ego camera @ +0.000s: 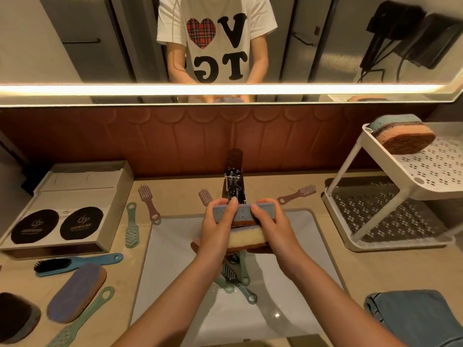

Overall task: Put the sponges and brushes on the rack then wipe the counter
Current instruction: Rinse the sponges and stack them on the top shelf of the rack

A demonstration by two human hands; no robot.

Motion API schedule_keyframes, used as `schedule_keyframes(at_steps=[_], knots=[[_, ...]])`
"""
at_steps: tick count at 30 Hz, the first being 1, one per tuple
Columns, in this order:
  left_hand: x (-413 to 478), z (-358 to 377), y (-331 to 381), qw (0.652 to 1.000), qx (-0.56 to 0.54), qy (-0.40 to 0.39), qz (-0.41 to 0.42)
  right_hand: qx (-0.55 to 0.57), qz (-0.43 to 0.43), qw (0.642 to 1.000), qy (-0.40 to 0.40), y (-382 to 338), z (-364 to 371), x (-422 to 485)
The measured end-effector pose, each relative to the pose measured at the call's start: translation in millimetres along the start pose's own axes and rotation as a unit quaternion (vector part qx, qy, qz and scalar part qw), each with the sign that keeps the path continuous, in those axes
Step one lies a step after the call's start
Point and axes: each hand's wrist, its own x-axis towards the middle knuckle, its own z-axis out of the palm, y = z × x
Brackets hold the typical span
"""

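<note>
Over the white sink (295, 246) my left hand (215, 229) and my right hand (273, 226) together grip a stack of two sponges (246, 236), blue on top, yellow and brown below, held from both ends. The white two-tier rack (370, 196) stands at the right with one oval sponge (403, 135) on its top shelf. Another oval sponge (77, 291) lies on the counter at the left, among a blue-handled black brush (72, 264) and green brushes (131, 226). Pink brushes (149, 201) lie near the faucet. Several small brushes (235, 279) lie in the sink.
The chrome faucet (234, 176) rises just behind my hands. A box with two black round pads (57, 221) sits at the left. A folded blue cloth (416, 319) lies at the front right. A dark bristled brush (15, 316) is at the left edge. A mirror spans the wall.
</note>
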Motion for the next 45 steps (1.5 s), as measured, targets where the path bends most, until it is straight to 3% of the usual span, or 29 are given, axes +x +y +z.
schedule_keyframes(at_steps=[7, 19, 34, 39, 42, 45], knots=[[2.0, 35.6, 8.2, 0.98, 0.092, 0.067, 0.163, -0.02, -0.034, 0.997, 0.071, -8.0, -15.7, 7.2], [3.7, 87.7, 6.6, 0.94, 0.261, 0.046, 0.215, -0.061, -0.033, 0.988, 0.138, 0.5, -58.8, 23.8], [1.3, 124.8, 14.3, 0.893, 0.357, 0.068, 0.265, -0.152, -0.111, 0.98, 0.058, -14.4, -100.5, 37.1], [-1.1, 125.5, 41.0, 0.932, 0.256, 0.062, 0.249, -0.134, -0.158, 0.978, 0.001, -39.7, -126.8, 36.1], [-4.4, 127.8, 57.0, 0.972, 0.167, 0.026, 0.166, -0.152, -0.147, 0.976, -0.057, -57.6, -142.8, 37.1], [-16.6, 134.2, 71.8, 0.993, 0.073, -0.057, 0.078, -0.127, -0.115, 0.976, -0.133, -76.8, -165.1, 37.4]])
